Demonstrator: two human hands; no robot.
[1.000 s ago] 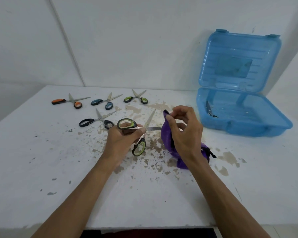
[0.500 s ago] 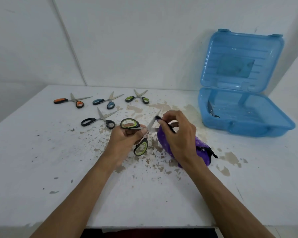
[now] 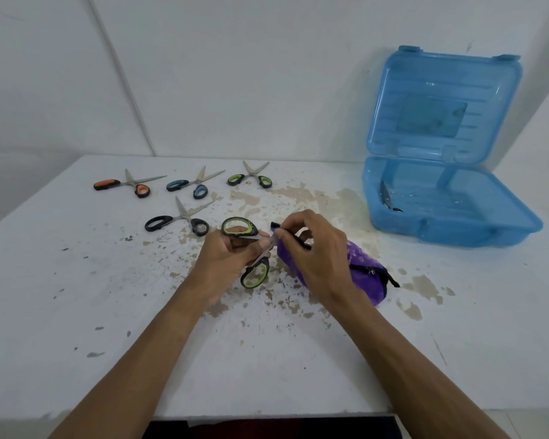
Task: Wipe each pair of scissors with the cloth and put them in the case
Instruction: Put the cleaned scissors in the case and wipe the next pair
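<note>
My left hand (image 3: 229, 258) grips green-handled scissors (image 3: 254, 274) by the handles, held open over the middle of the table. My right hand (image 3: 314, 251) pinches the purple cloth (image 3: 362, 267) around the blades near the pivot, so the blades are hidden. The cloth's bulk rests on the table under my right wrist. The blue case (image 3: 450, 213) stands open at the right, with one pair of scissors (image 3: 387, 198) lying inside at its left end. Several more scissors lie at the far left: orange (image 3: 124, 184), blue (image 3: 187, 185), small green (image 3: 251, 178) and black (image 3: 178, 220).
The white table (image 3: 76, 296) has chipped, stained paint around the middle. Its front edge runs close below my forearms. The case's lid (image 3: 441, 106) leans upright against the white wall behind.
My right hand has slid the cloth along the blades toward the pivot, from the tips to close beside my left hand. The blades, visible earlier, are now covered.
</note>
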